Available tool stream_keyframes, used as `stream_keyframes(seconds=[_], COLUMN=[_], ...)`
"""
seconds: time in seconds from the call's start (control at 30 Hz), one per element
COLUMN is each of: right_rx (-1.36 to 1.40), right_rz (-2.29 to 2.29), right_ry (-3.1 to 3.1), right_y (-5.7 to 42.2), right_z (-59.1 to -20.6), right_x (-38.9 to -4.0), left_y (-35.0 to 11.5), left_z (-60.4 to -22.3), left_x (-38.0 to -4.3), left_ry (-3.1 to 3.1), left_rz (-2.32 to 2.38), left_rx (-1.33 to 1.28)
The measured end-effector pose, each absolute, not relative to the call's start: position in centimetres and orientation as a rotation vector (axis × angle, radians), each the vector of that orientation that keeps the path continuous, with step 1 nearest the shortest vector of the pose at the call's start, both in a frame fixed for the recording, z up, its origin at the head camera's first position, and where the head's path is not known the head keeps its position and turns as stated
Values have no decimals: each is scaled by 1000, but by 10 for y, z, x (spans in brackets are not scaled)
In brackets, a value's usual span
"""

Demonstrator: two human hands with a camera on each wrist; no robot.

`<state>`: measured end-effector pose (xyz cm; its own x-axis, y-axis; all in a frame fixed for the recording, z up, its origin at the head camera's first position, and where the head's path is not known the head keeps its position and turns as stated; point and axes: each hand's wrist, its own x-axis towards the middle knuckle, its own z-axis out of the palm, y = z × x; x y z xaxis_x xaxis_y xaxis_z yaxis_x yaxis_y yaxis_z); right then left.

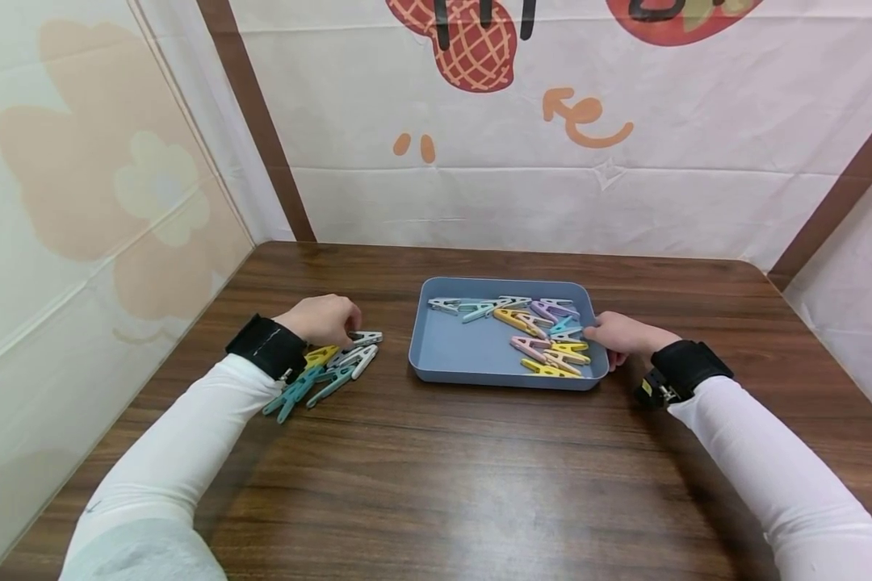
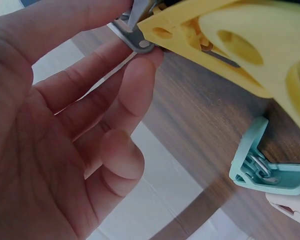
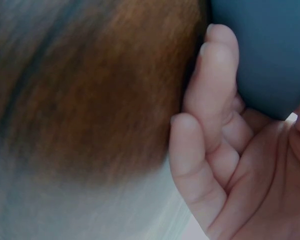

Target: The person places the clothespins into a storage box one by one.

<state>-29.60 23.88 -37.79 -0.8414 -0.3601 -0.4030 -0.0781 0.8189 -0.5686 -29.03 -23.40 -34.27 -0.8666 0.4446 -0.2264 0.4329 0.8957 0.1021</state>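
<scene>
Left of tray (image 1: 458, 347): your left hand (image 1: 323, 317) pinches grey clip (image 1: 367, 336), loose clips (image 1: 301, 388) beside | tray's right rim: your right hand (image 1: 630, 335) grips it | inside tray: more clips (image 1: 529, 347)

No words or numbers can be read in any view. Printed on the white fabric backdrop (image 1: 494, 206) are an orange curling mark with an arrow-like tip (image 1: 588, 111), two small orange ovals (image 1: 427, 148), and black upright strokes (image 1: 485, 12) over a red, lattice-patterned rounded shape (image 1: 475, 56), cut off by the top edge. A small yellow patch (image 1: 647, 387) on the black device at the right wrist is too small to read.
</scene>
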Motion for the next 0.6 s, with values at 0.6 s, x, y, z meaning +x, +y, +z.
stream_keyframes(seconds=[0.6], right_rx=[-330], right_rz=[-736], right_ry=[2507], right_y=[239], right_z=[-379], right_x=[-297], left_y=[-213], left_z=[-317], left_x=[-296], left_ry=[2963], left_rz=[191], left_rx=[684])
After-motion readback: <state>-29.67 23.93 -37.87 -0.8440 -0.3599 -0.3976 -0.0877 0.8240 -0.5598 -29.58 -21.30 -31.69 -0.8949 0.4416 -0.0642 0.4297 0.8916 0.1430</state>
